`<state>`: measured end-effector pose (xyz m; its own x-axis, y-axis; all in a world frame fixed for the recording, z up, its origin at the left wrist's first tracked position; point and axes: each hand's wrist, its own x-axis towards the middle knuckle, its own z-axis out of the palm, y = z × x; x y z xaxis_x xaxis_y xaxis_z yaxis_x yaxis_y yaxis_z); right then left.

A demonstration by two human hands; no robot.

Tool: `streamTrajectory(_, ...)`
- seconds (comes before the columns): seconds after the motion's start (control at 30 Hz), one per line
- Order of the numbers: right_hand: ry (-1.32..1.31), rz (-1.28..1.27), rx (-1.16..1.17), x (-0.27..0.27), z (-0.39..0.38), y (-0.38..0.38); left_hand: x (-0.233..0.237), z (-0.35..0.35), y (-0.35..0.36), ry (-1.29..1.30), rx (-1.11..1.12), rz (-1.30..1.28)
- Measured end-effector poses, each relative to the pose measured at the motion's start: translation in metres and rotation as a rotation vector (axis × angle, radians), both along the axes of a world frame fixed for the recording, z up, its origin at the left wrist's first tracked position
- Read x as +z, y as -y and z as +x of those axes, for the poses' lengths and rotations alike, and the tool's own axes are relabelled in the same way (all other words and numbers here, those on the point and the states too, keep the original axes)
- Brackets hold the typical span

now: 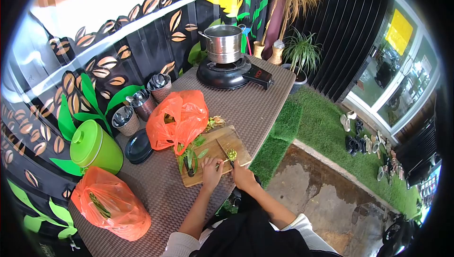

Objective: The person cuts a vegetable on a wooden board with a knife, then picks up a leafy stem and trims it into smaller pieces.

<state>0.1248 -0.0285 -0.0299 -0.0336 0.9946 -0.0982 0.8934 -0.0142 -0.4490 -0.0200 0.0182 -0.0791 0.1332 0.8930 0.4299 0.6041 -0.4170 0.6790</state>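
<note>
On the wooden cutting board (228, 139), my left hand (211, 172) presses its curled fingers around thin green stalks. The stalks' leafy ends (191, 158) spread to the left of that hand. My right hand (244, 177) is closed at the board's near right edge around a knife (232, 163), of which only a small dark part shows. Just beyond the knife lies a small heap of chopped green pieces (231, 154). A bunch of stalk ends (215, 122) rests at the board's far edge, beside an orange plastic bag (182, 115).
Left on the woven-pattern table (175, 200) stand another orange bag (111, 205), a lime-green lidded bucket (96, 148), dark plates (138, 146) and several cutlery cups (143, 103). A steel pot (223, 44) sits on a portable stove (227, 73) at the far end.
</note>
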Motion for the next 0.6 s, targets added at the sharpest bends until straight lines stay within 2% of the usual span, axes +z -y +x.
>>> streamTrajectory(0.17, 0.039, -0.010, 0.029, 0.006, -0.001, 0.004, 0.002, -0.001, 0.001, -0.012, -0.009, -0.011)
streamTrajectory(0.4, 0.157, 0.152, -0.041, -0.031, -0.016, -0.002, 0.006, -0.003, 0.004, -0.072, -0.018, 0.003)
streamTrajectory(0.5, 0.144, 0.089, 0.024, -0.027, -0.009, -0.025, 0.003, -0.002, 0.002, -0.064, -0.028, 0.001)
streamTrajectory(0.6, -0.084, -0.133, 0.028, 0.007, 0.004, -0.026, 0.000, -0.003, 0.001, -0.020, -0.011, -0.025)
